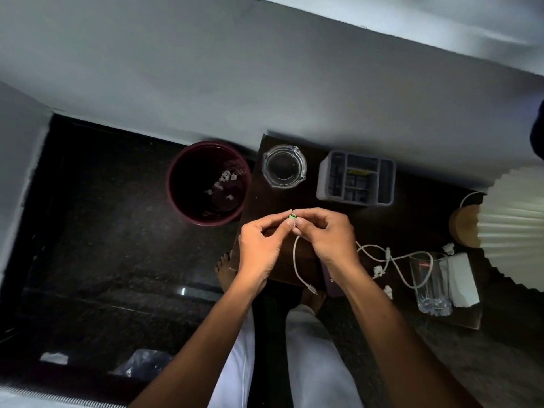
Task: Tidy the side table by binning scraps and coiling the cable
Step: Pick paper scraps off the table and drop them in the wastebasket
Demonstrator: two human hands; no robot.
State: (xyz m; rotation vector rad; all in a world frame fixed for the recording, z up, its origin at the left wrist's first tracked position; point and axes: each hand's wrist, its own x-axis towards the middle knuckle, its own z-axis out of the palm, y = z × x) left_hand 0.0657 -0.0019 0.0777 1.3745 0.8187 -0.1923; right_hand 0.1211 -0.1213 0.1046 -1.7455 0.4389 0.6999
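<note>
Binning is judged part done. White scraps (225, 178) are seen at the bottom of the bin (176, 184), which stands on the floor at 9 o'clock of the side table (412, 219).

Over the table's near-left part, both hands are held fingertip to fingertip. A small green piece (292, 217) is pinched by the curled fingers and thumb of the left hand (259, 245). Whether it is a tie or a plug cannot be told. The cable (295, 260) is pinched just beneath it by the right hand (326, 234).

Coiling is judged barely begun: the cable lies loose across the table toward 3 o'clock. Three loose scraps (378, 270) are yet to be binned, at 4 o'clock of the hands, near the glass (429, 284).
</note>
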